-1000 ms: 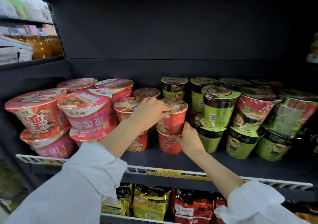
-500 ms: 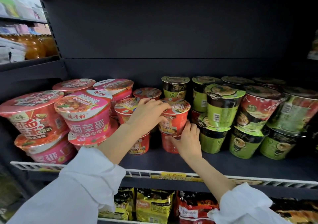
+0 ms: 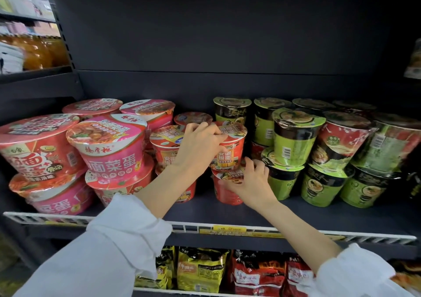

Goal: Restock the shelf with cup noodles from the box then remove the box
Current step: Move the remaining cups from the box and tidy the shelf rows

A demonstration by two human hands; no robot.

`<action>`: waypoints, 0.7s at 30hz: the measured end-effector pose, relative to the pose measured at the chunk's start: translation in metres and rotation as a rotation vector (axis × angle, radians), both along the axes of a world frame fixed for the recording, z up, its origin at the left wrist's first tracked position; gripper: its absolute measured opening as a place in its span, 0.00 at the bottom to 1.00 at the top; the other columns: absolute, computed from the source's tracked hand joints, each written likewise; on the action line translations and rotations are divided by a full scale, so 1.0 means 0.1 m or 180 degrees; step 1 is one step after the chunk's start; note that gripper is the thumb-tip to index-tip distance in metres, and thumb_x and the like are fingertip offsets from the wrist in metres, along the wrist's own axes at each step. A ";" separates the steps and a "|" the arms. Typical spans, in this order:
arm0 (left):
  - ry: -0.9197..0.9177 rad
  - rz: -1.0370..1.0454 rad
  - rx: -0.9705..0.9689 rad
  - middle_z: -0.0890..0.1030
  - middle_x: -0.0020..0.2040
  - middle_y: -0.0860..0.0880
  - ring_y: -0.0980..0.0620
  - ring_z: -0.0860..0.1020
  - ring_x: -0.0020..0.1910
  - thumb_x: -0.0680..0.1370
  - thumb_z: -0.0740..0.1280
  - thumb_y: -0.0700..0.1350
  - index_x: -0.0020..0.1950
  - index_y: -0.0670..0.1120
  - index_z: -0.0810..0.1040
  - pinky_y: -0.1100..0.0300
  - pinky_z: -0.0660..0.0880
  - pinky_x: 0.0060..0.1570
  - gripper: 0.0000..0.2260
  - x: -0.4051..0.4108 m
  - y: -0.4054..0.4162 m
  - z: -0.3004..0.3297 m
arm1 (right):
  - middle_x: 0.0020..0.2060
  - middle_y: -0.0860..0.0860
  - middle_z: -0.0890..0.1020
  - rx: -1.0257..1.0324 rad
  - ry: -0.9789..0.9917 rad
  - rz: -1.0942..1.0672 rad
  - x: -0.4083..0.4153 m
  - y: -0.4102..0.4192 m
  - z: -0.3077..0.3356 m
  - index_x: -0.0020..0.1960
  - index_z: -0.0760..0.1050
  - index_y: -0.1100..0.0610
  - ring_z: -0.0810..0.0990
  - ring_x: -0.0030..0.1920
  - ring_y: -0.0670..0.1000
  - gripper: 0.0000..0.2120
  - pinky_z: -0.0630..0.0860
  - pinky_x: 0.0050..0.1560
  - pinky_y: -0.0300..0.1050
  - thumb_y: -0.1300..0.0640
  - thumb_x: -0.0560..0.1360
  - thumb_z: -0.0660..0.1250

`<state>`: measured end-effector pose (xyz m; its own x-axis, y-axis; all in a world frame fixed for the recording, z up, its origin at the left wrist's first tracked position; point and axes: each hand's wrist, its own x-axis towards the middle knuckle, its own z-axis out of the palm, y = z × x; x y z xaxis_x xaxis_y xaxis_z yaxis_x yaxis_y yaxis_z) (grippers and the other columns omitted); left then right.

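A red cup of noodles (image 3: 232, 146) stands stacked on a second red cup (image 3: 224, 193) in the middle of the dark shelf (image 3: 296, 214). My left hand (image 3: 200, 145) grips the upper cup at its left side and rim. My right hand (image 3: 250, 182) holds the lower cup at its lid and right side, with the fingers curled. Another stack of red cups (image 3: 169, 146) stands just to the left, partly hidden by my left arm. The box is out of view.
Large pink and red noodle bowls (image 3: 109, 150) fill the shelf's left part in two layers. Green and black cups (image 3: 293, 137) crowd the right part, also stacked. A white wire rail (image 3: 227, 229) runs along the shelf's front edge. Noodle packets (image 3: 200, 269) lie on the shelf below.
The view has dropped slightly and moved closer. Both hands stay on the red stack; my right hand has shifted a little along the lower cup's lid.
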<state>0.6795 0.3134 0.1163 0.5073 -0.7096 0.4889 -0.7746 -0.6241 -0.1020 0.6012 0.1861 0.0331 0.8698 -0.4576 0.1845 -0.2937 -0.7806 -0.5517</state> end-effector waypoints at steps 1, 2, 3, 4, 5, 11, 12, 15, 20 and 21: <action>-0.0025 0.0000 0.0021 0.73 0.66 0.53 0.51 0.66 0.66 0.80 0.60 0.53 0.71 0.52 0.70 0.55 0.57 0.64 0.20 0.00 0.00 0.00 | 0.68 0.59 0.60 -0.0214 0.0010 -0.0171 0.01 0.04 -0.01 0.73 0.55 0.62 0.57 0.69 0.60 0.45 0.60 0.70 0.50 0.34 0.69 0.66; -0.0037 0.0000 0.0039 0.73 0.66 0.53 0.51 0.66 0.66 0.80 0.59 0.53 0.71 0.52 0.70 0.55 0.57 0.64 0.20 -0.01 0.00 0.01 | 0.67 0.60 0.61 -0.0446 0.0014 -0.0291 0.02 0.08 -0.03 0.72 0.58 0.62 0.59 0.68 0.60 0.45 0.61 0.69 0.49 0.32 0.69 0.64; -0.0048 -0.0001 0.0051 0.73 0.66 0.53 0.51 0.66 0.66 0.79 0.59 0.54 0.71 0.52 0.69 0.55 0.57 0.64 0.20 0.00 0.01 0.01 | 0.66 0.60 0.62 -0.0598 -0.0012 -0.0340 0.03 0.09 -0.05 0.71 0.59 0.63 0.61 0.66 0.60 0.44 0.61 0.68 0.49 0.32 0.69 0.63; -0.0067 0.0003 0.0062 0.73 0.67 0.53 0.51 0.66 0.66 0.79 0.59 0.54 0.71 0.52 0.69 0.55 0.57 0.64 0.20 0.00 0.01 0.01 | 0.65 0.60 0.63 -0.0608 -0.0064 -0.0305 0.04 0.09 -0.06 0.71 0.59 0.63 0.61 0.66 0.59 0.43 0.62 0.68 0.48 0.33 0.70 0.63; -0.0097 0.0003 0.0074 0.73 0.67 0.53 0.52 0.67 0.66 0.79 0.59 0.55 0.71 0.52 0.69 0.55 0.57 0.64 0.20 0.00 0.02 0.01 | 0.66 0.60 0.63 -0.0455 -0.0113 -0.0203 0.06 0.06 -0.05 0.72 0.57 0.63 0.61 0.67 0.59 0.42 0.61 0.68 0.48 0.36 0.71 0.65; -0.0114 -0.0106 0.0054 0.74 0.63 0.55 0.52 0.67 0.63 0.78 0.61 0.57 0.69 0.53 0.72 0.54 0.60 0.61 0.21 0.00 -0.03 -0.07 | 0.74 0.56 0.57 0.1110 0.0065 0.0686 0.14 -0.22 0.11 0.77 0.38 0.57 0.55 0.75 0.54 0.54 0.59 0.74 0.51 0.56 0.69 0.75; -0.0024 -0.0156 0.0024 0.74 0.63 0.55 0.53 0.67 0.62 0.77 0.62 0.58 0.69 0.54 0.71 0.55 0.61 0.61 0.21 0.02 -0.04 -0.06 | 0.73 0.56 0.57 0.1111 0.0100 0.0719 0.17 -0.23 0.12 0.77 0.37 0.56 0.56 0.75 0.55 0.54 0.60 0.73 0.52 0.57 0.68 0.75; 0.0428 -0.0379 0.0030 0.70 0.67 0.56 0.54 0.65 0.65 0.76 0.64 0.58 0.71 0.56 0.67 0.55 0.60 0.64 0.24 0.12 0.01 0.00 | 0.71 0.60 0.58 0.0590 0.0050 0.0458 0.24 -0.14 0.09 0.77 0.41 0.57 0.57 0.73 0.59 0.55 0.59 0.73 0.52 0.46 0.67 0.75; 0.0579 -0.0334 0.0419 0.65 0.72 0.55 0.53 0.62 0.71 0.77 0.65 0.50 0.74 0.57 0.60 0.53 0.59 0.68 0.27 0.22 0.13 0.01 | 0.67 0.61 0.64 0.0304 0.0006 0.0013 0.34 -0.10 0.03 0.75 0.53 0.60 0.61 0.69 0.62 0.50 0.59 0.70 0.55 0.40 0.65 0.74; 0.0528 -0.0331 0.0445 0.65 0.72 0.55 0.53 0.62 0.71 0.78 0.65 0.50 0.74 0.58 0.60 0.53 0.60 0.67 0.26 0.22 0.12 0.00 | 0.66 0.60 0.67 0.0388 -0.0028 0.0170 0.35 -0.15 0.04 0.74 0.55 0.59 0.63 0.69 0.61 0.48 0.61 0.70 0.53 0.43 0.64 0.76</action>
<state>0.7016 0.3258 0.1159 0.4932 -0.8172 0.2983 -0.8473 -0.5289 -0.0479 0.6363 0.1710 0.0373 0.8921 -0.4302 0.1382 -0.2481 -0.7221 -0.6458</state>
